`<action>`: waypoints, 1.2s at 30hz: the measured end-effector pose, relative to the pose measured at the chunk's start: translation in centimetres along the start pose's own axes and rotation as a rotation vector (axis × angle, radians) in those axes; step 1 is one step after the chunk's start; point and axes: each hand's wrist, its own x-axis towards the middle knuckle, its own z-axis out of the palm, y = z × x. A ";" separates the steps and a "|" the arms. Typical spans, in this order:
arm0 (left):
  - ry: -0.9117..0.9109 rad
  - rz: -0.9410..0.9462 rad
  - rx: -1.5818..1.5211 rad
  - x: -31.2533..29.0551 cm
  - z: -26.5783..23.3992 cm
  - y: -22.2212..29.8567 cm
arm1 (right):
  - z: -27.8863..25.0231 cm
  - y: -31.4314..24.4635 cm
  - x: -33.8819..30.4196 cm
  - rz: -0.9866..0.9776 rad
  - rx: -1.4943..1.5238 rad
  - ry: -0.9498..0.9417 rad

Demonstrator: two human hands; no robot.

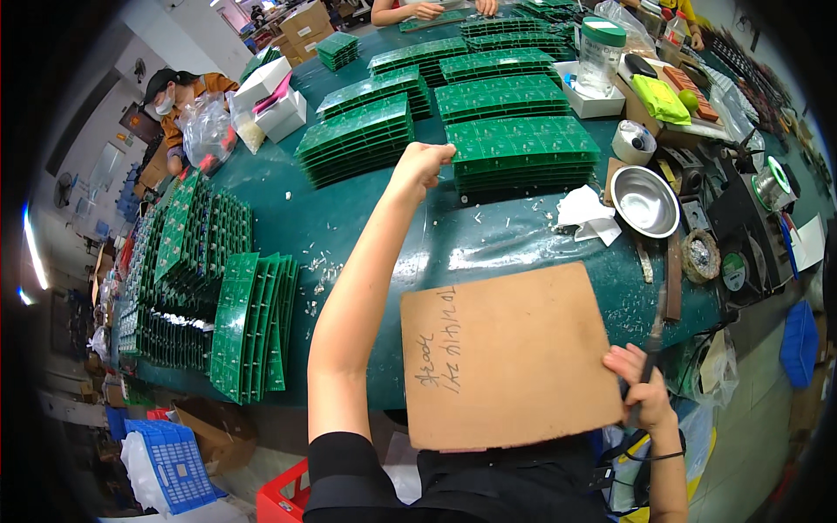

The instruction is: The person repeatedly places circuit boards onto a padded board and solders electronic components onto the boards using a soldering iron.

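Note:
My left hand (424, 166) reaches far over the table, its fingers pinched at the left edge of the top green circuit board (523, 137) on a stack. In my right hand (643, 383) is a soldering iron (650, 359), its dark handle upright and its thin front part blurred. That hand is beside the right edge of a brown cardboard sheet (514, 357), which bears handwriting and lies near me at the table's front edge. Whether the right fingers touch the cardboard, I cannot tell.
More board stacks (357, 131) stand behind and left, with upright boards (253, 322) at the left edge. At right are a metal bowl (645, 201), crumpled tissue (588, 214), and a solder spool (772, 186). White scraps litter the green tabletop (506, 231). Co-workers sit left and opposite.

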 end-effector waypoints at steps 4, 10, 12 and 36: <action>-0.169 -0.023 -0.379 -1.2 -0.3 1.6 | -1.4 -1.3 0.9 -0.012 0.085 0.440; -0.153 -0.017 -0.567 -3.7 -0.9 2.1 | -0.6 0.6 3.0 -0.041 0.175 0.251; -0.165 -0.019 -0.648 -5.4 -1.7 1.8 | -0.5 -0.2 3.8 -0.138 0.094 0.322; 0.148 0.051 -0.869 -29.6 -9.7 -9.0 | -1.1 -3.2 8.6 0.253 -0.145 0.324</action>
